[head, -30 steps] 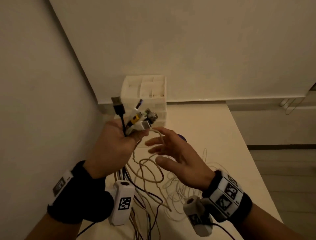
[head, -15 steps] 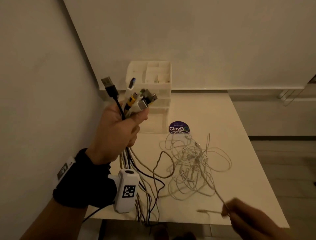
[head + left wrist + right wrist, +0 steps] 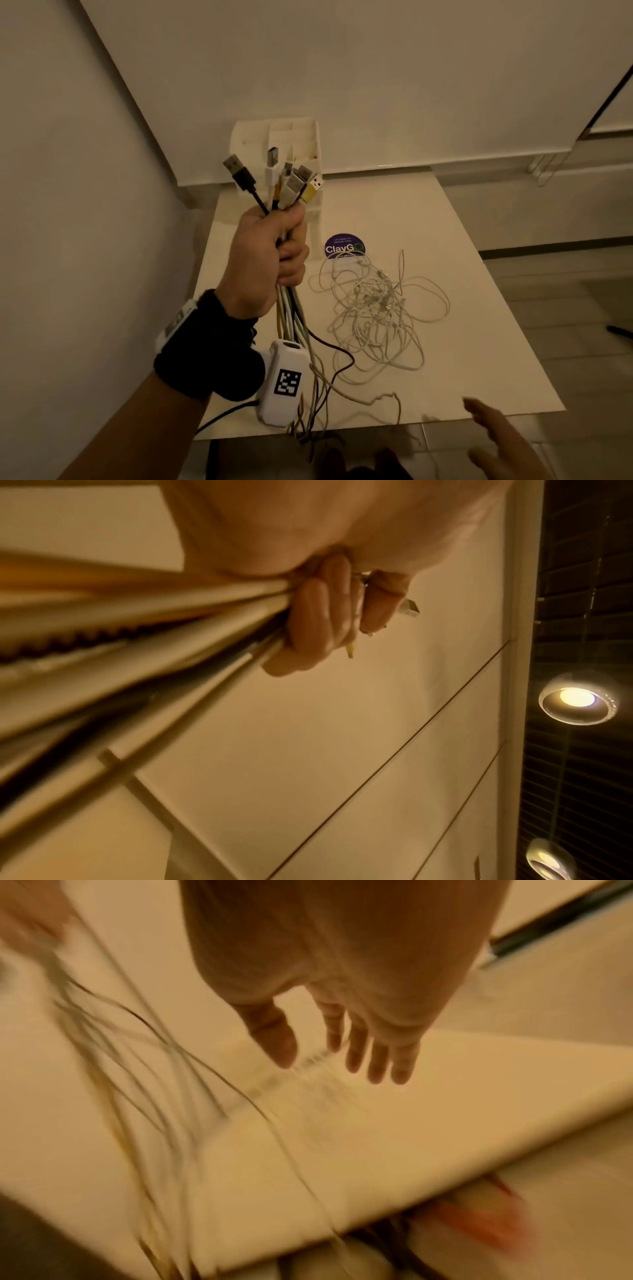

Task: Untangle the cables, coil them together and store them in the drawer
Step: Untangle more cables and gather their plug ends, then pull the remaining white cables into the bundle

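My left hand [image 3: 274, 253] is raised above the table's left side and grips a bundle of cables [image 3: 291, 318] just below their plugs. The USB plugs [image 3: 287, 178], black, white, grey and yellow, stick up out of the fist. The bundle hangs down past the table's front edge. In the left wrist view the curled fingers [image 3: 318, 620] wrap the cables [image 3: 171, 631]. A tangle of thin white cables [image 3: 373, 308] lies on the table. My right hand [image 3: 493, 435] hovers blurred at the front right edge, fingers [image 3: 373, 1053] straight, holding nothing. The white drawer organizer [image 3: 277, 147] stands at the back.
The white table [image 3: 462, 342] fills the middle, walls close on the left and behind. A round purple ClayGo sticker [image 3: 345, 246] lies near the organizer. Floor tiles show to the right of the table.
My right hand let go of the thin cable end it pinched at the front edge and now has straight fingers. My left hand turned more upright with the bundle.
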Demonstrator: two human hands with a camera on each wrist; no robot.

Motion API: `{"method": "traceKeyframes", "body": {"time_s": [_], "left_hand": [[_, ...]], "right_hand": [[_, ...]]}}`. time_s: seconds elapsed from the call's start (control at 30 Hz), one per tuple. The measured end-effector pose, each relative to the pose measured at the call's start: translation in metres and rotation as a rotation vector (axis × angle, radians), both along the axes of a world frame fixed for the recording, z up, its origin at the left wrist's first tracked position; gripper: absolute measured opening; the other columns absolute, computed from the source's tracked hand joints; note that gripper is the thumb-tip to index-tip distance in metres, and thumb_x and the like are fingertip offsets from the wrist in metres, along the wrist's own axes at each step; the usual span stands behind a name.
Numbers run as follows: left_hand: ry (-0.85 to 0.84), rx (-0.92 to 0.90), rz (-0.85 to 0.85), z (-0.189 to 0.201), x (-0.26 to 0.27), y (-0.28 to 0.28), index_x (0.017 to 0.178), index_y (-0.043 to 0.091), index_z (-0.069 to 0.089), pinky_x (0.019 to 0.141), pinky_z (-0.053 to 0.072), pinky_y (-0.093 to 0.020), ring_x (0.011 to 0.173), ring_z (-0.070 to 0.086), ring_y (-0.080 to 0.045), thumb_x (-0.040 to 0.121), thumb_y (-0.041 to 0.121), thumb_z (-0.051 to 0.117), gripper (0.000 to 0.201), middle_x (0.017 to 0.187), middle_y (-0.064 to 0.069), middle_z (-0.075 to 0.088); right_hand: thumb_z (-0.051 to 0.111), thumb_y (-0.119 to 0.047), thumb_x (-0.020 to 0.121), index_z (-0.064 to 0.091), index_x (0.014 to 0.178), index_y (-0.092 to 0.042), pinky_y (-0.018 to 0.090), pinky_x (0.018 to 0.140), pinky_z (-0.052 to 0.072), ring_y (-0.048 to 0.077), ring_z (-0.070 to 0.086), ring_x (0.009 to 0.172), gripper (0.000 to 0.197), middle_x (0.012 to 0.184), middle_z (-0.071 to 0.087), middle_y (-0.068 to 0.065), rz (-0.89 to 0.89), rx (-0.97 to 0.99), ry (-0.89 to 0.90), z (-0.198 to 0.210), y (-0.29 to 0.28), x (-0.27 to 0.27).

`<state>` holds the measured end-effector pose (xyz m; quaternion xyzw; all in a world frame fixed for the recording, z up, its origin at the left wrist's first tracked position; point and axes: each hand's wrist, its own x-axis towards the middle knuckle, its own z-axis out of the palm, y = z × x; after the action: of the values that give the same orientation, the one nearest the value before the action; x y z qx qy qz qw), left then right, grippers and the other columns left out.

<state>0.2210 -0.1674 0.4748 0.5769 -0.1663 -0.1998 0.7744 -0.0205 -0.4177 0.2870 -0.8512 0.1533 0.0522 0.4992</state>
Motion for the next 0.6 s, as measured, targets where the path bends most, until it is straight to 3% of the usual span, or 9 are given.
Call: {"method": "traceKeyframes", "body": {"time_s": [0.1,0.13,0.2,0.27,0.33,0.37,0.47,0.53,0.6], "left_hand": [[0.0,-0.004,-0.06,-0.006,-0.009,-0.019,0.054,0.015,0.03,0.04,0.011,-0.02,0.033,0.015,-0.01,0.09,0.024,0.042,0.039,0.05,-0.006,0.013],[0.003,-0.006,-0.084,-0.008,-0.013,-0.025,0.055,0.015,0.029,0.04,0.013,-0.019,0.033,0.015,-0.011,0.091,0.024,0.042,0.039,0.051,-0.007,0.012],[0.007,-0.019,-0.131,-0.011,-0.022,-0.035,0.056,0.015,0.03,0.04,0.015,-0.019,0.033,0.017,-0.011,0.091,0.023,0.041,0.039,0.051,-0.008,0.012],[0.009,-0.041,-0.177,-0.012,-0.03,-0.043,0.058,0.014,0.027,0.04,0.017,-0.019,0.033,0.017,-0.011,0.092,0.022,0.04,0.038,0.05,-0.007,0.013],[0.017,-0.046,-0.213,-0.014,-0.033,-0.047,0.061,0.012,0.022,0.04,0.016,-0.02,0.034,0.016,-0.012,0.093,0.021,0.041,0.038,0.051,-0.007,0.013],[0.026,-0.041,-0.224,-0.014,-0.033,-0.047,0.062,0.011,0.021,0.04,0.015,-0.021,0.035,0.016,-0.012,0.092,0.021,0.041,0.038,0.052,-0.007,0.014],[0.1,-0.082,-0.23,-0.008,-0.025,-0.042,0.062,0.015,0.022,0.041,0.012,-0.024,0.036,0.012,-0.012,0.09,0.022,0.042,0.035,0.052,-0.005,0.015],[0.152,-0.145,-0.205,0.0,-0.012,-0.038,0.064,0.017,0.022,0.041,0.011,-0.024,0.036,0.013,-0.011,0.088,0.023,0.043,0.032,0.05,0.0,0.019],[0.15,-0.21,-0.161,0.008,0.004,-0.032,0.065,0.018,0.024,0.04,0.013,-0.023,0.035,0.016,-0.01,0.088,0.024,0.041,0.03,0.048,0.003,0.022]], "right_hand": [[0.064,-0.047,0.078,0.026,0.144,-0.049,0.007,0.108,0.025,-0.005,0.032,0.138,0.077,0.146,0.039,-0.029,0.191,0.024,-0.134,0.07,0.034,0.05],[0.064,-0.045,0.08,0.021,0.149,-0.04,0.007,0.109,0.022,-0.007,0.029,0.139,0.081,0.148,0.036,-0.028,0.292,0.066,-0.193,0.08,0.048,0.068],[0.07,-0.039,0.082,0.018,0.15,-0.037,0.015,0.112,0.025,-0.006,0.031,0.138,0.086,0.148,0.038,-0.023,0.421,0.113,-0.23,0.099,0.066,0.101],[0.074,-0.032,0.083,0.042,0.137,-0.038,0.022,0.104,0.04,-0.004,0.05,0.124,0.063,0.132,0.056,-0.02,0.482,0.179,-0.201,0.112,0.086,0.127],[0.071,-0.019,0.087,0.064,0.099,-0.028,0.017,0.078,0.049,-0.004,0.064,0.084,0.017,0.089,0.069,-0.017,0.476,0.264,-0.19,0.107,0.1,0.139],[0.068,-0.016,0.089,0.063,0.084,-0.026,0.016,0.068,0.047,-0.001,0.061,0.068,0.012,0.074,0.065,-0.014,0.458,0.28,-0.202,0.104,0.104,0.142],[0.061,-0.028,0.094,0.05,0.064,-0.024,0.018,0.058,0.04,0.004,0.048,0.05,0.032,0.054,0.052,-0.01,0.395,0.333,-0.218,0.089,0.111,0.137],[0.06,-0.046,0.089,0.048,0.062,-0.02,0.023,0.053,0.046,0.008,0.054,0.047,0.04,0.052,0.055,-0.005,0.356,0.335,-0.181,0.075,0.111,0.133],[0.06,-0.05,0.086,0.049,0.061,-0.015,0.032,0.053,0.052,0.013,0.059,0.046,0.044,0.051,0.057,0.002,0.328,0.244,-0.12,0.06,0.103,0.131]]}}
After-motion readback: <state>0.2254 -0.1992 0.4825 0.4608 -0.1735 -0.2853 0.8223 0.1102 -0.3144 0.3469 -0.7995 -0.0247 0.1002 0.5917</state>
